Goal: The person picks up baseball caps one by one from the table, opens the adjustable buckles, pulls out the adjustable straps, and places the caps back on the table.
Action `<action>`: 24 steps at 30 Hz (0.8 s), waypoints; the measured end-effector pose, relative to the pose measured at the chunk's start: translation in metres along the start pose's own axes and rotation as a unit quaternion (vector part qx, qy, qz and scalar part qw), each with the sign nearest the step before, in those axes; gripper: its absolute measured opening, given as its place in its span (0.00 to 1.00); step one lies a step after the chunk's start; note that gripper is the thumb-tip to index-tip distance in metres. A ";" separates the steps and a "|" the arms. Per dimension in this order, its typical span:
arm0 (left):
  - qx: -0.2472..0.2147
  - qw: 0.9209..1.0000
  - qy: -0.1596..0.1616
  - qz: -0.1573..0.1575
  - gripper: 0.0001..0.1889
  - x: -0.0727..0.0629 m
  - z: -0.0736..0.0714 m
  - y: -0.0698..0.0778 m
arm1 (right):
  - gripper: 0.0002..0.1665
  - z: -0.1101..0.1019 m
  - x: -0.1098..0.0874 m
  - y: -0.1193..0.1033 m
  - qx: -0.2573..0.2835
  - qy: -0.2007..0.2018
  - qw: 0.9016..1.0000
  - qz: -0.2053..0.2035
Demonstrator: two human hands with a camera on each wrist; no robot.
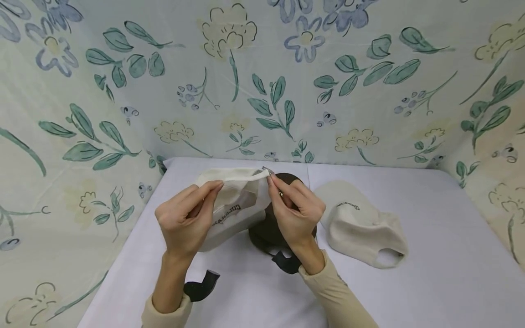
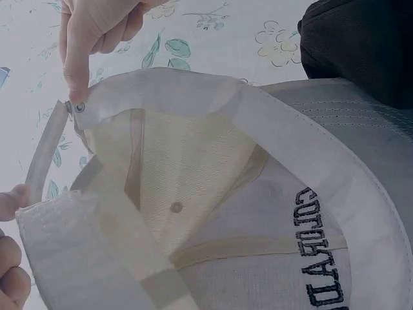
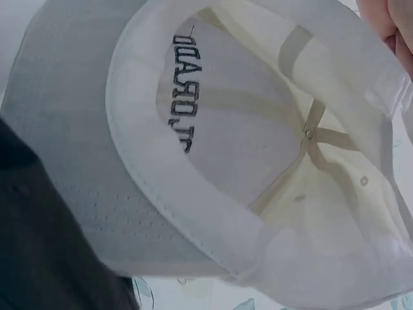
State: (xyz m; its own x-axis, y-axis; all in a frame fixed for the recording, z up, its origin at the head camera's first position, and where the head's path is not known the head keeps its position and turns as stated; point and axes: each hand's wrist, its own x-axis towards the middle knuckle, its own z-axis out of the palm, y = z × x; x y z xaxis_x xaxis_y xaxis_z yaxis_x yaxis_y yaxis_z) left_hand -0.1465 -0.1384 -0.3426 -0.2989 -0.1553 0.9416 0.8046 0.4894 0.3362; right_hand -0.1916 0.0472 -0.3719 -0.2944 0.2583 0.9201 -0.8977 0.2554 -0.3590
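Both hands hold a white cap (image 1: 231,230) up over the table, its hollow inside facing me and black embroidered lettering showing through the front panel. My left hand (image 1: 186,218) pinches the thin back strap (image 2: 45,155) between thumb and fingers. At the strap's other end, my right hand (image 1: 297,212) pinches the cap's rear edge by a small metal fitting (image 2: 79,107). The left wrist view shows the strap meeting the fitting under a fingertip. Behind the right hand, a dark brown cap (image 1: 262,234) lies partly hidden.
On the right of the white-covered table (image 1: 443,237) lies a beige cap (image 1: 357,228) with its rear opening toward me. A floral cloth (image 1: 283,91) hangs behind and at the sides. Black camera mounts (image 1: 203,286) stick out from both wrists.
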 end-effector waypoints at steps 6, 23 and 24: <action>0.005 0.999 0.021 -0.032 0.07 0.002 0.001 0.001 | 0.07 0.002 0.001 0.000 0.001 0.004 0.999 -0.043; -0.025 0.998 -0.002 -0.057 0.08 -0.001 -0.001 0.002 | 0.05 0.002 -0.001 0.001 -0.005 0.006 0.998 -0.057; -0.034 0.997 -0.011 -0.069 0.09 0.000 -0.003 0.003 | 0.06 0.002 -0.001 0.001 -0.007 0.004 0.998 -0.056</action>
State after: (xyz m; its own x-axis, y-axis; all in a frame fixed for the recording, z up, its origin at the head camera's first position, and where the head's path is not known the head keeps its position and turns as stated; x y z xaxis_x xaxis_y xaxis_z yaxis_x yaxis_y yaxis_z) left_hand -0.1427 -0.1394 -0.3418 -0.4202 -0.1981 0.8855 0.7873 0.4057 0.4643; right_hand -0.1928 0.0458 -0.3730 -0.1904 0.2347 0.9532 -0.9202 0.2956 -0.2566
